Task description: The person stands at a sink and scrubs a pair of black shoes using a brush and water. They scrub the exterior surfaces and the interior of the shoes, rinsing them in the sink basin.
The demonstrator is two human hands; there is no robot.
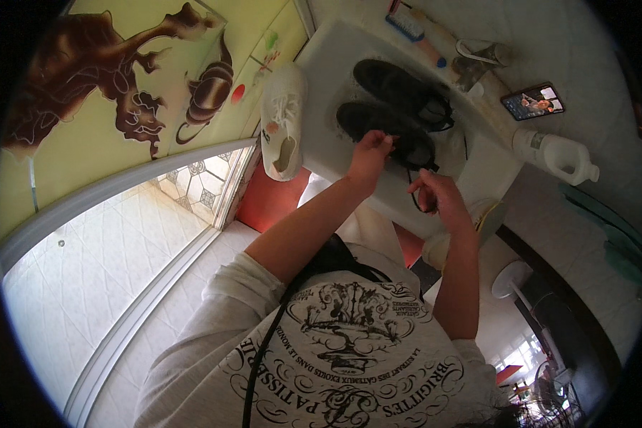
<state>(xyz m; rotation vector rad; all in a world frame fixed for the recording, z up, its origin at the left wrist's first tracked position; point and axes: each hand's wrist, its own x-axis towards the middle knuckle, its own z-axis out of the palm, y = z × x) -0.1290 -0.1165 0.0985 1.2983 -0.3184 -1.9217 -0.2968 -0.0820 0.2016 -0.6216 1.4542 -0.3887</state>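
Observation:
Two black shoes lie side by side in a white sink [322, 85]. The far shoe [389, 80] rests untouched, its opening toward the right. Over the near shoe [360, 118] my left hand [369, 160] is closed in a pinch at the lacing area; what sits between its fingertips is too small to make out. Beside that shoe's heel, my right hand [442, 198] has its fingers curled round a black shoelace [419, 202], which hangs in a loop below them. A white sneaker [284, 121] leans on the sink's left rim.
On the right ledge are a scrubbing brush [406, 23], a small cup-like container [485, 51], a phone [533, 102] with its screen lit, and a white jug [556, 155]. Another pale shoe [486, 217] stands at the sink's near right corner. A patterned yellow panel [121, 78] borders the left.

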